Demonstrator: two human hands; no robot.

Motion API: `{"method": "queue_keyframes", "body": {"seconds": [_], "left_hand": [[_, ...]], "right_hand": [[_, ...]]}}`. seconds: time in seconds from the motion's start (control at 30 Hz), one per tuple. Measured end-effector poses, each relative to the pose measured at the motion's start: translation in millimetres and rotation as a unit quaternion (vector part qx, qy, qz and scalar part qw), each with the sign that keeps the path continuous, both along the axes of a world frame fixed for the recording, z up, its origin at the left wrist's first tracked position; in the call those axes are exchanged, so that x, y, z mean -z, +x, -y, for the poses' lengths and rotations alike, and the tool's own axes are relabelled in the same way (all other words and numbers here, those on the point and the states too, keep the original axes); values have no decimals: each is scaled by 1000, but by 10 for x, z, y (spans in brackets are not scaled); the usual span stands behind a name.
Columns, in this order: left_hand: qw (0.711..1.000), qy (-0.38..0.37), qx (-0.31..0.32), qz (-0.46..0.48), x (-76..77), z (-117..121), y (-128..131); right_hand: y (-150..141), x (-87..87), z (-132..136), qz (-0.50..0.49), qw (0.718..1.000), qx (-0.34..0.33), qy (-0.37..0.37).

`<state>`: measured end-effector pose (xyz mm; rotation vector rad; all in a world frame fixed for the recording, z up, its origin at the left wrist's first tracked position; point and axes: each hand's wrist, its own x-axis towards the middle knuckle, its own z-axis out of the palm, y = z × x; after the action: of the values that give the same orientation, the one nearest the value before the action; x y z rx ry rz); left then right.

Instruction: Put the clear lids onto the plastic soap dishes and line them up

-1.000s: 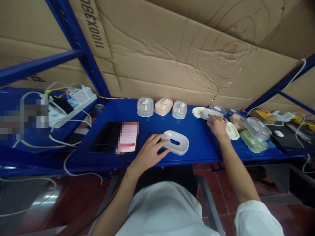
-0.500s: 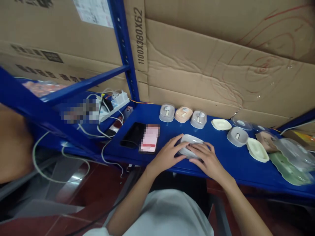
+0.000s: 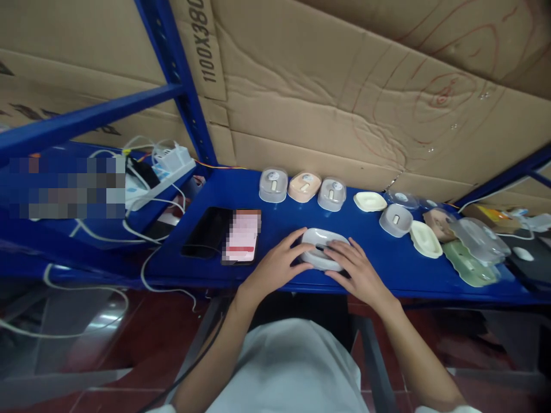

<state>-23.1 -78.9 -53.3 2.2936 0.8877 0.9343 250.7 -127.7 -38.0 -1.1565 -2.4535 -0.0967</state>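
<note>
A pale grey soap dish [image 3: 323, 235], oval with a dark slot in its middle, sits between my hands near the front edge of the blue shelf. My left hand [image 3: 282, 261] grips its left side, one fingertip reaching inside and the thumb low at the near wall. Around the right side goes my right hand [image 3: 355, 267], its fingers over the rim and into the hollow, partly hiding the inside. Behind it stand two grey lidded soap boxes [image 3: 273, 186] [image 3: 332, 194] and a peach one [image 3: 305, 186].
Left lie a lit phone [image 3: 241, 238] and a black flat object [image 3: 206, 232]. Rightwards are cream trays [image 3: 370, 201] [image 3: 426, 239], a grey box [image 3: 396, 221], a green tray [image 3: 469, 264] and clear lids [image 3: 484, 241]. A power strip [image 3: 167, 172] with cables lies past the blue post [image 3: 189, 115]; cardboard [image 3: 301, 103] walls the back.
My view has swung to the right, so things appear further left. The dish's slot shows more plainly between my fingers. Both hands stay on the soap dish.
</note>
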Motion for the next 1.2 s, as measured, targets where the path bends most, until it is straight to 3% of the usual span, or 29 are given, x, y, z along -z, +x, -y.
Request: {"method": "queue_keyframes", "body": {"seconds": [0.23,0.4,0.67,0.87,1.07,1.2], "left_hand": [[999,-5,33,28,49,-14,4],[1000,-19,4,23,13,-26,0],[998,-59,-17,-12,22,-43,-8],[998,-55,-12,-19,-18,-22,30],[995,-78,-24,51,-9,-33,6],[996,-74,-18,47,29,-39,-27]], "right_hand": [[89,66,179,-40,999,14,9],[52,17,34,-67,998,-7,-7],[112,-65,-175,-238,967,-39,-81],[88,-42,-183,-327,942,70,-19],[-284,-46,-104,-319,945,68,-13],[-146,-23,-266,-320,934,161,17]]}}
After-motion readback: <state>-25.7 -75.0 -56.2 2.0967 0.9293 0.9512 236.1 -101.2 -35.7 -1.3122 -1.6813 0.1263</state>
